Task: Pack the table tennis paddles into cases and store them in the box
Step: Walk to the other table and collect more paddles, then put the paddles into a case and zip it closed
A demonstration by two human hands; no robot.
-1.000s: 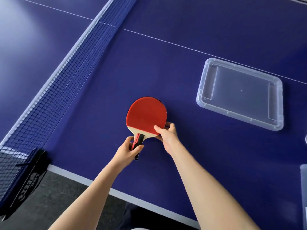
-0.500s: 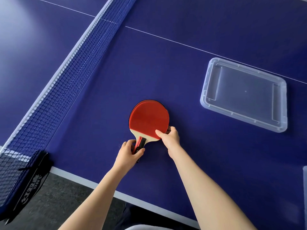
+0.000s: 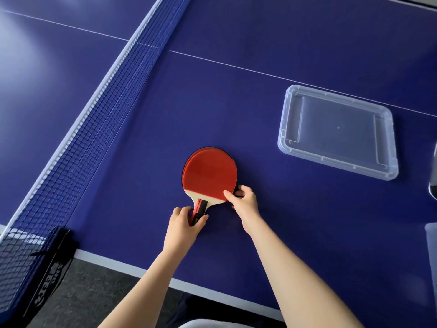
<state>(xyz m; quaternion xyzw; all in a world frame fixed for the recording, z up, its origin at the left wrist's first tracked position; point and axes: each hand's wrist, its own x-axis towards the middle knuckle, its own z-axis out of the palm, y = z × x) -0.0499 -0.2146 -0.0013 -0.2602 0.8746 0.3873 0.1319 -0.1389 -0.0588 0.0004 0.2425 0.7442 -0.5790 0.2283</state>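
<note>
- We see our left hand [image 3: 183, 227] curled round the handle [image 3: 199, 210] of a red paddle [image 3: 210, 174], with the fingers and thumb wrapped on it
- Our right hand [image 3: 243, 202] pinches the lower right edge of the paddle's round part, thumb on the red top and the other fingers tucked at the edge
- The paddle lies flat, just in front of both hands, with its handle pointing back at us
- A second red edge peeks out past the top left of the paddle, so there seems to be another round red thing under it, and a thin black rim [image 3: 230, 156] shows round the far side; we cannot tell what that rim belongs to
- All of this sits low on the blue table [image 3: 236, 95], close to the near edge
- Far off to the right of our right hand, and farther away from us, lies a clear plastic lid [image 3: 338, 131], flat on the table and well apart from the paddle
- To the left of our left hand the blue net [image 3: 89, 119] runs away from us, and its black clamp [image 3: 50, 268] grips the table edge near our left arm
- At the far right edge we see a bit of another clear plastic thing [image 3: 431, 245], too cut off to name
</note>
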